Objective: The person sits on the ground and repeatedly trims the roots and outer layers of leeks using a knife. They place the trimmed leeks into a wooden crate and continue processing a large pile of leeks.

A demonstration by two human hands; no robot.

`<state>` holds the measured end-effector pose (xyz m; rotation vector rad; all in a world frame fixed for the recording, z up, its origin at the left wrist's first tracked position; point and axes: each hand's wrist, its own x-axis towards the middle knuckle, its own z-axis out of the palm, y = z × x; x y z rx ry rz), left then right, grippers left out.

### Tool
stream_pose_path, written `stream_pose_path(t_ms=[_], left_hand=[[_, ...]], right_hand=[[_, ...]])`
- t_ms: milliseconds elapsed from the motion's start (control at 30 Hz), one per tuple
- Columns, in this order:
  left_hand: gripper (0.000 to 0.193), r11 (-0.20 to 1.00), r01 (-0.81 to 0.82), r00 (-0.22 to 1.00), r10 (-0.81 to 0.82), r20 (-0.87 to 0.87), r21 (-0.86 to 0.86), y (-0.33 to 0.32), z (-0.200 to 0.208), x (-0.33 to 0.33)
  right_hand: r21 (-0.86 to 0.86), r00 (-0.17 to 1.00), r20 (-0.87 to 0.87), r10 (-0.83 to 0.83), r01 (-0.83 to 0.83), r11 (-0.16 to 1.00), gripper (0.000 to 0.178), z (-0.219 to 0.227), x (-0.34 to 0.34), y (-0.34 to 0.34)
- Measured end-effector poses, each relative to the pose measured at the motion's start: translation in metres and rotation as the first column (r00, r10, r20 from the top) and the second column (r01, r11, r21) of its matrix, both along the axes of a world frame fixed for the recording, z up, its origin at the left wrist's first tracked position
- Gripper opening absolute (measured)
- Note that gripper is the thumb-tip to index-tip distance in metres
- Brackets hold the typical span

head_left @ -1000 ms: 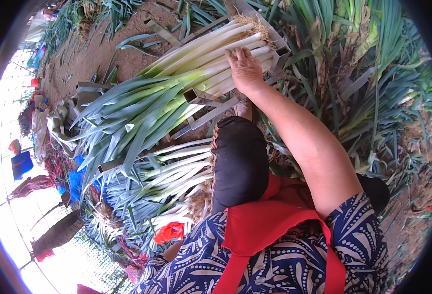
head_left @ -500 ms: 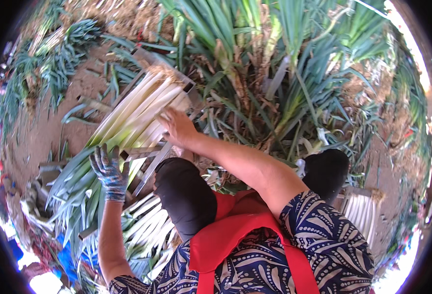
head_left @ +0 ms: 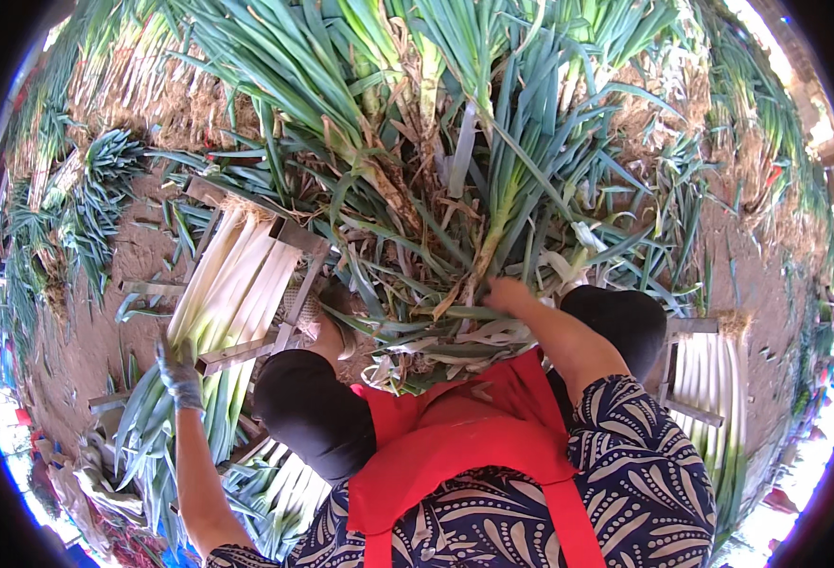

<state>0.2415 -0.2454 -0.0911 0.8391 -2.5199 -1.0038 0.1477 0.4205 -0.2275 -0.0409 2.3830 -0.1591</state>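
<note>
Peeled long green onions (head_left: 232, 270), white at the stems and green at the leaves, lie side by side in a metal rack (head_left: 232, 357) at the left. My gloved left hand (head_left: 182, 377) rests along the edge of this bundle where white turns green, fingers stretched out. My bare right hand (head_left: 511, 296) is at the foot of a heap of unpeeled green onions (head_left: 502, 208), beside a stalk with brown, dry outer leaves. Its fingers are curled in, and whatever they grip is hidden among the leaves.
A second rack of white-stemmed onions (head_left: 705, 379) stands at the right. More peeled onions (head_left: 289, 488) lie by my left knee (head_left: 313, 407). Onion bundles (head_left: 86, 204) lie at the far left, and stripped leaves (head_left: 474, 341) litter the ground before me.
My right hand has left the racked onions and moved right to the unpeeled heap. My left hand stays at the bundle. The view has shifted to the right.
</note>
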Motion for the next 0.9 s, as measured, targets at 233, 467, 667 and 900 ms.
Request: stream_pose_path(t_ms=[233,467,667,900], left_hand=[[0.039,0.885,0.385,0.859,-0.24,-0.451,0.261,0.201,0.123,-0.112],[0.035,0.58,0.697,0.713,-0.502,-0.49,0.421,0.399,0.141,-0.144],[0.037,0.343,0.875,0.437,-0.864,-0.249,0.342,0.416,0.13,-0.124],[0.038,0.295,0.787,0.47,-0.855,-0.218,0.542,0.393,0.146,-0.139]], right_hand=[[-0.008,0.85,0.369,0.375,-0.4,0.916,0.027,-0.011,-0.008,-0.027],[-0.216,0.976,-0.146,0.158,-0.188,0.958,0.06,0.054,-0.136,-0.038],[-0.587,0.815,-0.133,-0.564,0.394,0.708,0.071,0.035,-0.243,-0.069],[-0.562,0.754,-0.239,-0.612,0.407,0.72,0.092,-0.013,-0.322,-0.096]])
